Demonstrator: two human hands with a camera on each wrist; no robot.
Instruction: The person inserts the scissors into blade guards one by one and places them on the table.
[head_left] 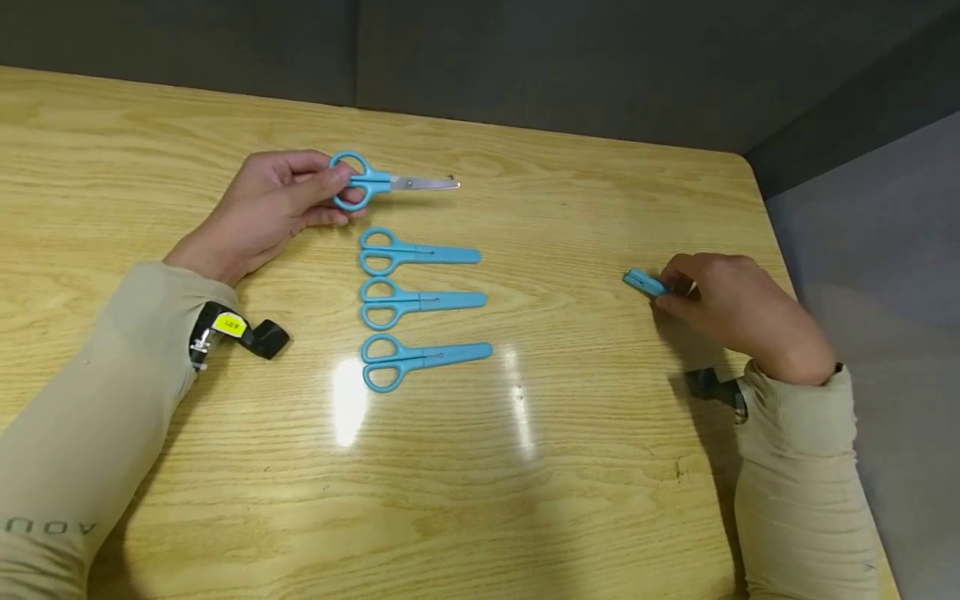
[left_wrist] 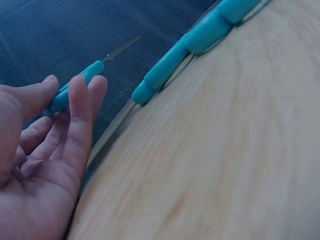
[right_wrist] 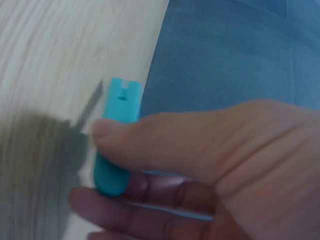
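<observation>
while the left hand (head_left: 266, 208) pinches the handle rings of the uncovered scissors (head_left: 378, 181) at the far end of the row on the table (head_left: 600, 467), the right hand (head_left: 731, 308) grips the blue blade cover (head_left: 645, 284) well apart from it. i think the bare tip could prick a finger if the cover meets it crooked.

Blue scissors (head_left: 375, 182) — blades bare, pointing right; blue cap (head_left: 645, 284) well apart.
</observation>
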